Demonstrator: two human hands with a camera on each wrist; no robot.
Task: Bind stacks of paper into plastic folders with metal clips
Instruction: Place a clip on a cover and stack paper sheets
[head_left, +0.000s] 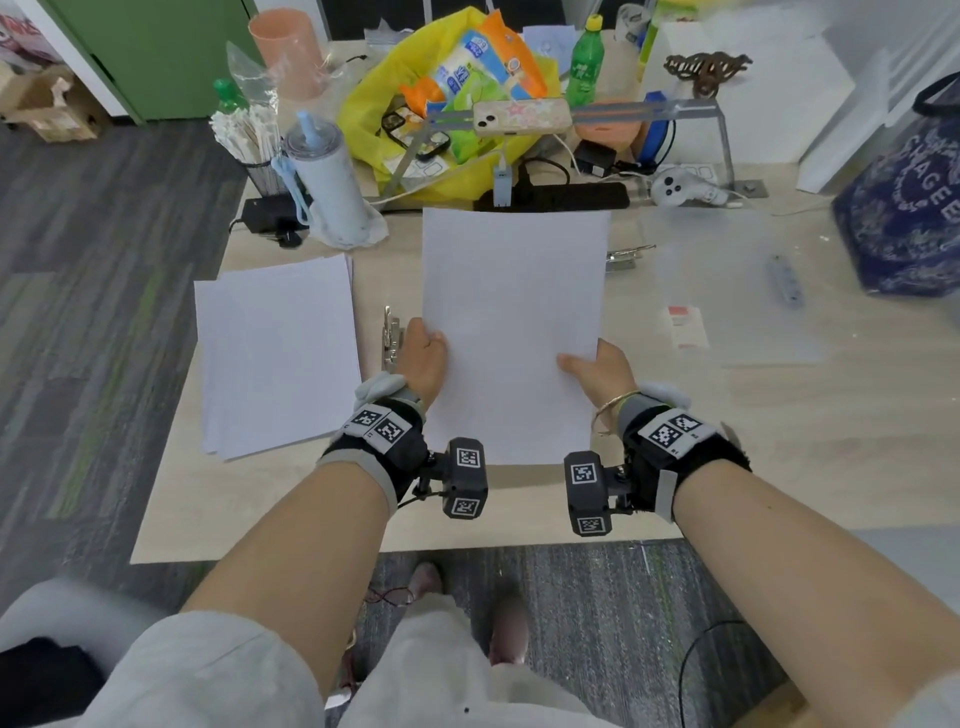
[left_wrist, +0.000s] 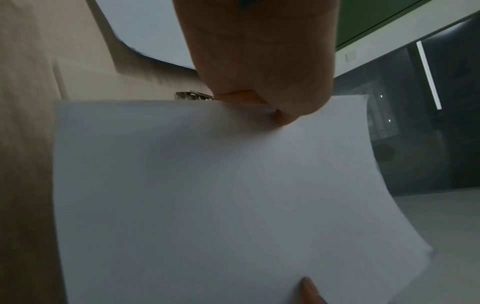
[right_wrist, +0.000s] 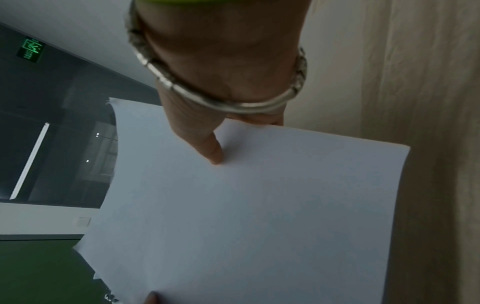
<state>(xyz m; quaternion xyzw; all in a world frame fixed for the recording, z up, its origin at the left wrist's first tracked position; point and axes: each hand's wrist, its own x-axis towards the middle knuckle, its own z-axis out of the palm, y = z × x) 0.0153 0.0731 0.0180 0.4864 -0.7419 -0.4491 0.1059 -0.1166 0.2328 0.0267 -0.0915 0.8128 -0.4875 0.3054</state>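
Note:
Both hands hold a stack of white paper (head_left: 511, 332) raised over the middle of the wooden table (head_left: 779, 441). My left hand (head_left: 427, 353) grips its left edge, thumb on top; the left wrist view shows that thumb pressed on the sheet (left_wrist: 233, 195). My right hand (head_left: 597, 371) pinches the right edge, thumb (right_wrist: 214, 152) lying on the paper (right_wrist: 259, 216). A second paper stack (head_left: 278, 353) lies flat on the table at the left. One metal clip (head_left: 390, 332) lies just left of my left hand, another (head_left: 626, 255) right of the held paper. A clear plastic folder (head_left: 727, 291) lies flat at the right.
The table's far side is crowded: a tumbler with a straw (head_left: 327, 182), a yellow bag of snacks (head_left: 452, 104), a phone on a metal stand (head_left: 522, 117), a black power strip (head_left: 561, 196), a green bottle (head_left: 587, 62). A blue patterned bag (head_left: 904, 208) stands at the right.

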